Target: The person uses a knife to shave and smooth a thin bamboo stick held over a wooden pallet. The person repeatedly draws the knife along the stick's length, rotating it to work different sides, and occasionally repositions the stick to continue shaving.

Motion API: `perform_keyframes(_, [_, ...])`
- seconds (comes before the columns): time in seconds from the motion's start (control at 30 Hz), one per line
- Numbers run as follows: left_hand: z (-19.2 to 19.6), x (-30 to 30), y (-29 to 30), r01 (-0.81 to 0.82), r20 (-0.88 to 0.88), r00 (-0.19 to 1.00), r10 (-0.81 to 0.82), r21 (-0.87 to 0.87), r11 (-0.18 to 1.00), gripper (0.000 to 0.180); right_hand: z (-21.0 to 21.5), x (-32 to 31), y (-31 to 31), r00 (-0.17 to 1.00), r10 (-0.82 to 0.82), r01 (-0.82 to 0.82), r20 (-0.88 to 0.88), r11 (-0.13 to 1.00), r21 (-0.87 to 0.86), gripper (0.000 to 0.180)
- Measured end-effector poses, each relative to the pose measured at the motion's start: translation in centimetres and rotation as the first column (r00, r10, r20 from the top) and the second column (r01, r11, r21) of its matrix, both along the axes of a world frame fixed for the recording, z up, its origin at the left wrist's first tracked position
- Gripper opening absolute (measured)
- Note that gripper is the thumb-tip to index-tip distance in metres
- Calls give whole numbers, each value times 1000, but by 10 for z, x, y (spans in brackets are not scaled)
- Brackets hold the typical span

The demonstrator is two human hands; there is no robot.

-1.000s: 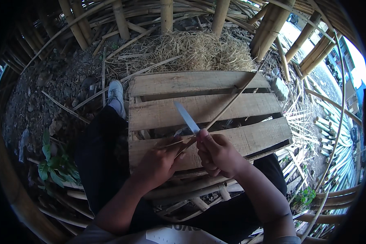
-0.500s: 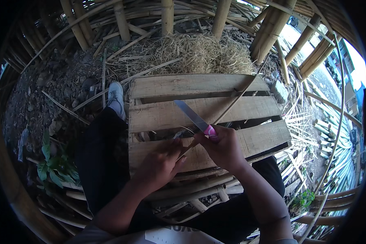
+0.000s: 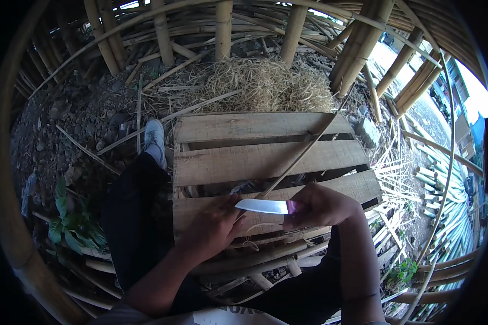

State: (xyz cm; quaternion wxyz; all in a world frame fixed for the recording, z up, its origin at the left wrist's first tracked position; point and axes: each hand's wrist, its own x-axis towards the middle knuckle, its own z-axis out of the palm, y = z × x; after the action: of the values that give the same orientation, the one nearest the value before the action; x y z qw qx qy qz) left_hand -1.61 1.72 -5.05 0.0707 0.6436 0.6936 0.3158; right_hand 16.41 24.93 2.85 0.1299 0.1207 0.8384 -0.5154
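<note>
My right hand (image 3: 326, 206) is closed round the pink handle of a knife (image 3: 263, 206). Its blade points left, lying nearly level across the view, with the tip beside the fingers of my left hand (image 3: 207, 226). That left hand is closed on the near end of a long thin bamboo strip (image 3: 302, 155), partly hidden by fingers and blade. From there the strip slants away to the far right, over a low slatted wooden platform (image 3: 222, 164). A thin curled shaving (image 3: 250, 238) shows below the blade, near the platform's front edge.
Beyond the platform lies a heap of fine shavings (image 3: 263, 86), with upright bamboo posts (image 3: 223, 32) behind it. A grey block (image 3: 368, 133) sits off the right corner. Bundled bamboo poles (image 3: 450, 200) lie at right; a leafy plant (image 3: 73, 225) grows at left.
The knife has come down toward me, and its blade has swung from pointing up-left to nearly level. My right hand has moved right and nearer. The left hand still grips the strip.
</note>
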Motion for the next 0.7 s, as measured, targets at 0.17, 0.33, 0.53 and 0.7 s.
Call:
perform_keyframes(0.17, [-1,2,2,-13,34,999,13,27,1000,39,9,-11,26,476,-874,752,-95,461,-472,34])
perform_keyframes(0.33, [1,2,1,-15,46,999,13,43,999,38,-6,-6,21,382,-924,739,15,296,-605,38])
perform_keyframes(0.53, [5,2,3,-1,116,993,-3,31,1000,37,-3,-15,-6,446,-895,893,-4,445,-72,49])
perform_keyframes(0.7, [20,5,-3,55,195,980,-27,-139,989,33,-29,-30,-30,610,-792,791,24,608,-67,53])
